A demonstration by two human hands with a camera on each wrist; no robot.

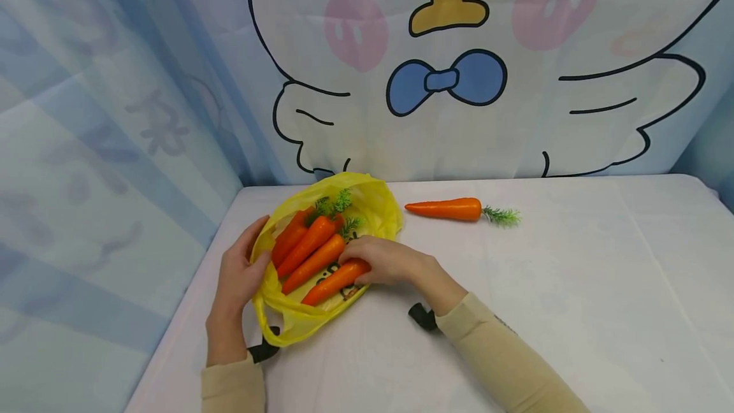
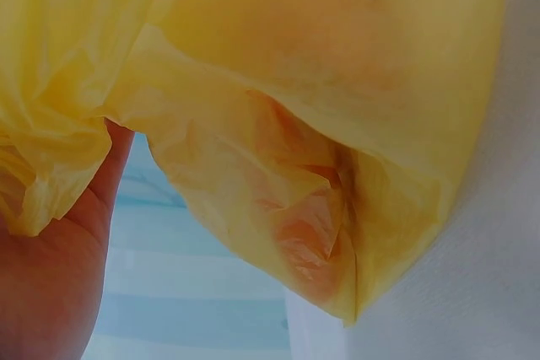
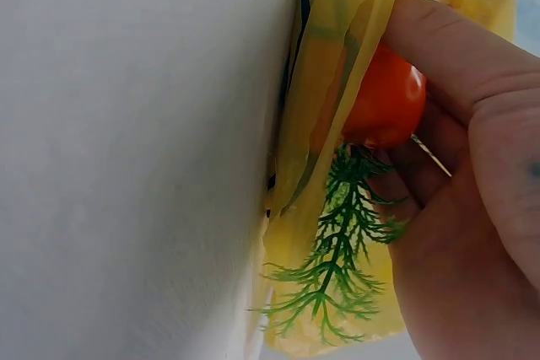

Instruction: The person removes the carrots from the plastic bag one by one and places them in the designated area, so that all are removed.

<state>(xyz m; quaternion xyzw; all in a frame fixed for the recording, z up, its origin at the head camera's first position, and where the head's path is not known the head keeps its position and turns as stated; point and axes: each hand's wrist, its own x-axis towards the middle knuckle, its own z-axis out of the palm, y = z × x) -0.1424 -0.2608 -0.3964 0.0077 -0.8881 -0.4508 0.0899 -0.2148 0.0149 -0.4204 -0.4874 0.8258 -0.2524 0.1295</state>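
Observation:
A yellow plastic bag (image 1: pixel 383 209) lies open on the table, with several orange carrots (image 1: pixel 308 247) side by side inside, their green tops toward the back. At its left rim, my left hand (image 1: pixel 236 276) grips the plastic, thumb over the edge and fingers behind. My right hand (image 1: pixel 392 262) holds one carrot (image 1: pixel 329 285) by its thick end inside the bag's right side, tip pointing left and toward me. In the right wrist view, that carrot's feathery green top (image 3: pixel 337 242) hangs beside the palm. The left wrist view is mostly filled by the bag's thin wall (image 2: pixel 337 31).
Another carrot (image 1: pixel 447 209) lies on the white table (image 1: pixel 545 311) right of the bag, its leaves to the right. A handle loop (image 1: pixel 287 330) of the bag droops at the front. Behind the table hangs a cartoon-printed cloth (image 1: pixel 447 139), with a blue curtain (image 1: pixel 103 209) at left.

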